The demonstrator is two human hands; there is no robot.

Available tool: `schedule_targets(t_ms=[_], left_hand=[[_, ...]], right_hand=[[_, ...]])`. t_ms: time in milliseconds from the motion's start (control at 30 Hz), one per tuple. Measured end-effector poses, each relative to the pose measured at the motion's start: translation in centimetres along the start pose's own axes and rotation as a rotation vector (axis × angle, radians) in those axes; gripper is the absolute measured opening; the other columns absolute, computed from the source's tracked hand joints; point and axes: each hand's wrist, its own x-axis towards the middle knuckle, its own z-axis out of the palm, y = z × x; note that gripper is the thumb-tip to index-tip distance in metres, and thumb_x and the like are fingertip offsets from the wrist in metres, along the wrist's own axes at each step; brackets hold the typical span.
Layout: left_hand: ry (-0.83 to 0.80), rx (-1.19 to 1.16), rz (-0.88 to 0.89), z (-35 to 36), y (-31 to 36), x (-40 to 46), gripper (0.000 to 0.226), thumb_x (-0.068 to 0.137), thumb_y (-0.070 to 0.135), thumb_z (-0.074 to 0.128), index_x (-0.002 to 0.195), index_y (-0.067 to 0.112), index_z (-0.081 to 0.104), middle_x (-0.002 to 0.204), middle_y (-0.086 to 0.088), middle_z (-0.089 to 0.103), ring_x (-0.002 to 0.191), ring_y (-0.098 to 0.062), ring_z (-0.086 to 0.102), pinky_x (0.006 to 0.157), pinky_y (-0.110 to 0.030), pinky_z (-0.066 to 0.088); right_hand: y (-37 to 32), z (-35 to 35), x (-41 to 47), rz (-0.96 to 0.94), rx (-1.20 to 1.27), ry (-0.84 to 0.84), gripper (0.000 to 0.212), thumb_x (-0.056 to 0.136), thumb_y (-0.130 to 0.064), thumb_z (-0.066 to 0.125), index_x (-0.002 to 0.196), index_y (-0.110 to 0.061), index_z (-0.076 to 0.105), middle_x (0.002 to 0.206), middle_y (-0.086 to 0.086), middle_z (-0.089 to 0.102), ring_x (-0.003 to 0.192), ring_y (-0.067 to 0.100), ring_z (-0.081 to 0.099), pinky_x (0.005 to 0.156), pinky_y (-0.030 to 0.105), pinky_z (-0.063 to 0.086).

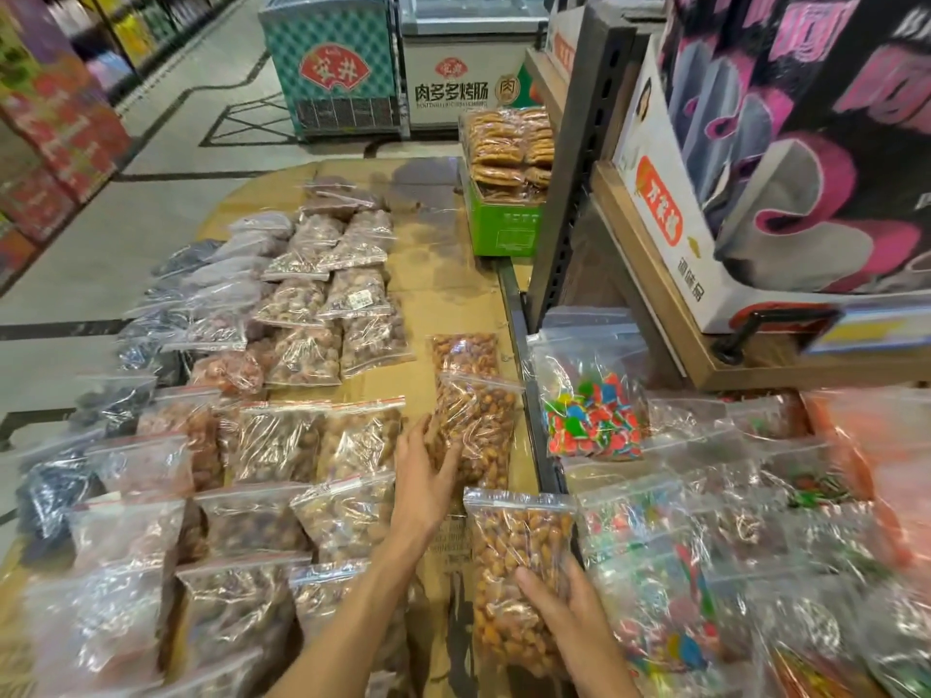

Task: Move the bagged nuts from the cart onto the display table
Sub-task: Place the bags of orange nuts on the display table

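Cardboard covers the desk [443, 274], and clear zip bags of nuts and dried fruit lie on it in rows, most of them on its left half. Down the right edge runs a column of three bags of golden-brown nuts. The far bag [466, 352] lies flat with nothing touching it. Just below it, the middle bag [478, 425] partly overlaps the far one, and the left hand [428, 476] rests on its lower left corner with fingers spread and fairly straight, pressing rather than gripping. The near bag [514, 571] lies closest to the person, its zip end pointing away, and the right hand [569, 617] grasps its lower right side, thumb curled over the top face and fingers tucked beneath.

Right of the desk, past a dark metal edge, more clear bags are heaped, one bag of bright sweets [589, 415] standing out in red, green and blue. A green box [504, 224] of packed biscuits sits at the desk's far right corner, beside a shelf upright. Two chest freezers [403, 68] stand across the tiled aisle.
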Motion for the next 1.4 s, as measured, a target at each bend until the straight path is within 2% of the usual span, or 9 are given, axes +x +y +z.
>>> schedule_targets(t_ms=[100,267,467,567,800,967,1133,1233,1400], left_hand=[[0.003,-0.03,0.047,-0.5,-1.1,-2.6,0.05,0.109,0.043,0.047,0.156,0.031,0.037,0.146,0.005,0.047,0.136,-0.014,0.05,0.118,-0.05,0.043],[0.056,-0.067,0.017,-0.5,-1.4,-5.2,0.061,0.109,0.042,0.047,0.164,0.029,0.023,0.164,0.008,0.032,0.152,-0.009,0.03,0.127,-0.043,0.028],[-0.003,0.09,0.008,1.5,-3.2,-8.3,0.071,0.103,0.022,0.063,0.162,0.032,0.025,0.152,0.002,0.036,0.145,-0.014,0.039,0.125,-0.039,0.033],[-0.074,0.137,0.013,2.2,-3.2,-8.8,0.075,0.105,0.023,0.058,0.165,0.033,0.015,0.159,0.002,0.033,0.141,-0.004,0.037,0.107,-0.021,0.033],[-0.128,0.217,0.057,1.2,-2.4,-9.5,0.08,0.107,0.029,0.054,0.167,0.03,0.001,0.154,-0.003,0.036,0.14,-0.016,0.045,0.112,-0.032,0.042],[-0.114,0.304,0.22,-0.7,-2.0,-12.5,0.073,0.107,0.03,0.054,0.166,0.032,0.012,0.162,0.0,0.034,0.146,-0.015,0.04,0.121,-0.035,0.039],[-0.06,0.489,0.43,-3.3,-3.0,-16.6,0.064,0.108,0.032,0.05,0.165,0.029,0.022,0.165,0.003,0.035,0.148,-0.017,0.038,0.123,-0.038,0.037],[-0.062,0.655,0.504,-4.6,-4.3,-19.7,0.064,0.109,0.034,0.048,0.166,0.024,0.019,0.17,-0.001,0.027,0.154,-0.022,0.031,0.127,-0.038,0.028],[-0.146,0.869,0.447,-6.1,-3.9,-27.1,0.066,0.111,0.048,0.03,0.168,0.025,0.005,0.175,-0.002,0.013,0.162,-0.023,0.007,0.132,-0.042,0.005]], right_hand=[[-1.7,1.5,2.1,-0.057,-0.056,-0.009,0.076,0.085,-0.061,0.077,0.15,-0.036,0.048,0.151,-0.014,0.056,0.134,0.01,0.057,0.114,0.038,0.048],[-3.3,3.7,5.8,-0.159,-0.248,-0.007,0.103,0.087,-0.073,0.069,0.167,-0.032,0.021,0.168,-0.011,0.037,0.153,0.017,0.041,0.124,0.053,0.037],[-1.1,4.3,5.0,-0.198,-0.601,0.151,0.098,0.103,-0.037,0.067,0.17,-0.028,-0.003,0.163,0.005,0.021,0.149,0.028,0.039,0.108,0.041,0.044],[-0.9,4.1,4.9,-0.141,-0.682,0.145,0.098,0.105,-0.035,0.063,0.169,-0.032,-0.011,0.173,0.01,0.015,0.159,0.03,0.027,0.121,0.047,0.036],[-2.7,3.9,3.3,-0.141,-0.729,0.111,0.108,0.102,-0.029,0.071,0.169,-0.028,-0.014,0.173,0.01,0.024,0.156,0.03,0.034,0.12,0.044,0.038],[-2.0,3.3,-0.6,-0.255,-0.831,0.129,0.115,0.1,-0.029,0.073,0.167,-0.033,-0.019,0.168,0.008,0.029,0.137,0.026,0.056,0.09,0.03,0.047],[-0.4,2.5,-5.0,-0.31,-0.874,0.102,0.116,0.097,-0.025,0.077,0.168,-0.034,-0.014,0.173,0.011,0.023,0.15,0.029,0.044,0.114,0.042,0.047],[1.5,1.8,-8.4,-0.366,-0.92,0.075,0.107,0.099,-0.027,0.075,0.17,-0.03,-0.005,0.171,0.008,0.025,0.137,0.025,0.052,0.101,0.032,0.052],[5.5,-0.7,-13.6,-0.436,-1.15,0.073,0.111,0.096,-0.04,0.077,0.17,-0.028,-0.005,0.173,0.005,0.025,0.16,0.026,0.024,0.129,0.044,0.028]])
